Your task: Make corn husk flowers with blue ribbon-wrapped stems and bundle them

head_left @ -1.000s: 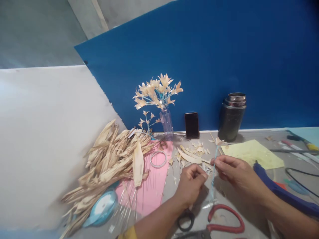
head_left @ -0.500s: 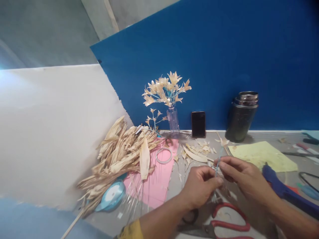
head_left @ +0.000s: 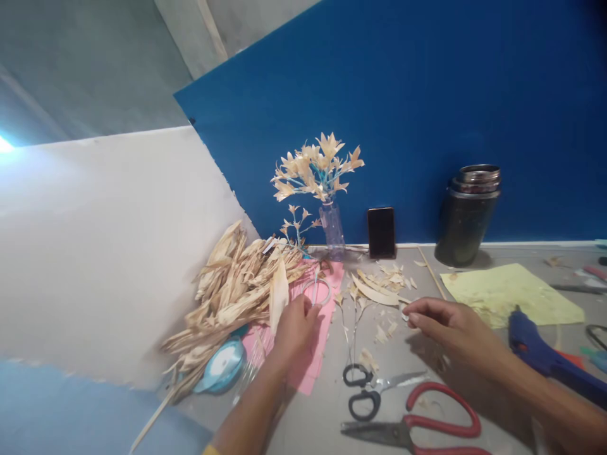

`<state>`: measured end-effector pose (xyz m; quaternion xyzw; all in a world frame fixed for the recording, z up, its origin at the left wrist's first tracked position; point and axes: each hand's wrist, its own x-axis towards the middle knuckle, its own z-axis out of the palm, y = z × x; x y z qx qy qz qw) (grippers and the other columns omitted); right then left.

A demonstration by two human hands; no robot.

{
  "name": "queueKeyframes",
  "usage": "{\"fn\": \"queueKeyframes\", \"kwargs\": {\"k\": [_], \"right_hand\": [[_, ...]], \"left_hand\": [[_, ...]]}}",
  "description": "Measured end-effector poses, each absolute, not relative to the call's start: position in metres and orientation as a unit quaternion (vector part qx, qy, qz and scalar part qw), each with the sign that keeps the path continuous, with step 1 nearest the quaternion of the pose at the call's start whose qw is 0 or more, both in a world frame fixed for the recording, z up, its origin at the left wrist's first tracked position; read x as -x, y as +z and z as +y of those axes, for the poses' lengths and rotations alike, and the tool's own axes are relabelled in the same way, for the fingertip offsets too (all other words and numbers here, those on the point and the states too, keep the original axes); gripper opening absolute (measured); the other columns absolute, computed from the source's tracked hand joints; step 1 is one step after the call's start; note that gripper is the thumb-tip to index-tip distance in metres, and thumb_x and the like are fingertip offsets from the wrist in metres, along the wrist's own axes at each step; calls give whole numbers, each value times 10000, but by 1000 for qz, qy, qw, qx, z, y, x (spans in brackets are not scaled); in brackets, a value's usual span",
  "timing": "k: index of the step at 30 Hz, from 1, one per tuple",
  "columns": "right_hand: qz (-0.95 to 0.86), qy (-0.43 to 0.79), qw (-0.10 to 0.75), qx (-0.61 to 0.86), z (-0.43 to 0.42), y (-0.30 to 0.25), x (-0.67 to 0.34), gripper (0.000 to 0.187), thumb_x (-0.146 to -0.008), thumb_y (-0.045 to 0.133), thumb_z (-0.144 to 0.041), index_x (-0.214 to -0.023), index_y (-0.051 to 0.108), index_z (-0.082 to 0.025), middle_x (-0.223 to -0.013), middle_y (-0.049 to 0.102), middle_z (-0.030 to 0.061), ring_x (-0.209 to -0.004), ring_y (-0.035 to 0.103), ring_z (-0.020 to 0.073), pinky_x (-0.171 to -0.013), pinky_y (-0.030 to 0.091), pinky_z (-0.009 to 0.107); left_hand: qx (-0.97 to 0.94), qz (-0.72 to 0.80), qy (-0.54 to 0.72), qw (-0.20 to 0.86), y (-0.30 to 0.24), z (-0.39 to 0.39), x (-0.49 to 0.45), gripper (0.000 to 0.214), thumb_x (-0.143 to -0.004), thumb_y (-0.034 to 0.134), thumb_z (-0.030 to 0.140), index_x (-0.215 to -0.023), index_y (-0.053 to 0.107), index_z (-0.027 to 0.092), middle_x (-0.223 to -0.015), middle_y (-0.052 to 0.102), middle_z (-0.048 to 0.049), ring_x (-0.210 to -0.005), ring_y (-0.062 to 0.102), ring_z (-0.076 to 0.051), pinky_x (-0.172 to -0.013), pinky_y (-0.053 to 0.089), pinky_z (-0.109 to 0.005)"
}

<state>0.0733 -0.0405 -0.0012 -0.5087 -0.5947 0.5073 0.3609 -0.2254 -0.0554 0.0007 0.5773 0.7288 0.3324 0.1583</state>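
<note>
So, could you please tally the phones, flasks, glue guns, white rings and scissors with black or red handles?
Phone: 1
Flask: 1
Glue gun: 1
White ring: 1
Black-handled scissors: 1
Red-handled scissors: 1
Total: 6

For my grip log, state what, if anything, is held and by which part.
The left hand seems to pinch a pale flower by its stem; whether the right hand holds anything cannot be told.

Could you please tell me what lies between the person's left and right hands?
In the head view, part of the pink paper, thin-stemmed flowers and pale scraps lie between the left hand and right hand.
</note>
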Motion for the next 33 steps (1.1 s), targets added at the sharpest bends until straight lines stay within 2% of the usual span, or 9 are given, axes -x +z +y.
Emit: {"fn": "queueKeyframes", "kwargs": {"k": [2,3,5,8,10,15,22,28,33], "right_hand": [[-602,496,364,509,-39,-4,-75,260,-771,692,-455,-832,739,-206,-748,701,34,-675,622,204,-582,488,278],[-605,492,367,507,-38,-6,-75,255,-778,693,-451,-830,737,-206,-749,699,33,-677,620,201,-587,486,277],[-602,501,369,500,-37,-10,-76,255,-785,696,-452,-826,732,-203,-743,689,31,-674,620,197,-589,487,278],[-580,541,375,480,-37,-14,-76,260,-786,700,-454,-848,726,-203,-736,674,26,-648,624,196,-566,497,283],[-576,555,373,469,-38,-14,-75,253,-794,693,-448,-848,722,-203,-708,660,16,-619,622,189,-551,497,281],[-617,509,362,478,-36,-11,-75,234,-828,650,-417,-841,728,-197,-691,672,10,-617,624,172,-564,478,262],[-598,523,370,481,-34,-10,-76,233,-767,701,-414,-791,724,-183,-693,672,24,-625,631,183,-559,485,271],[-586,547,354,482,-34,-13,-75,259,-793,679,-441,-814,711,-186,-682,644,16,-617,626,176,-561,489,266],[-597,537,360,476,-33,-15,-76,243,-792,673,-425,-818,720,-187,-695,654,22,-625,618,177,-563,484,266]], "left_hand": [[-596,737,307,87,2,-63,211,140,-858,514,272,-769,595,200,-779,608,-45,-728,547,-192,-661,328,-272],[-609,734,289,75,3,-67,202,173,-871,497,272,-742,589,204,-790,615,-57,-732,554,-200,-670,329,-281],[-634,726,253,90,3,-72,185,277,-850,554,355,-614,547,210,-660,585,-50,-643,550,-209,-645,326,-297],[-653,710,231,124,-4,-72,165,365,-713,709,461,-532,514,212,-533,537,-45,-575,558,-232,-625,332,-318],[-650,713,236,121,-8,-69,158,303,-690,723,383,-538,528,206,-555,573,-68,-603,590,-251,-634,342,-326],[-630,749,159,126,-7,-64,162,143,-784,551,201,-653,601,177,-705,661,-137,-705,626,-264,-650,343,-324],[-623,724,227,190,-1,-59,186,185,-822,502,242,-651,545,185,-652,603,-28,-644,549,-174,-596,314,-272],[-611,692,296,245,-1,-56,198,354,-809,477,309,-478,420,200,-464,398,39,-506,423,-129,-524,257,-261],[-582,686,356,252,-2,-55,207,162,-762,520,266,-641,583,180,-579,525,26,-555,467,-128,-547,308,-243]]}}
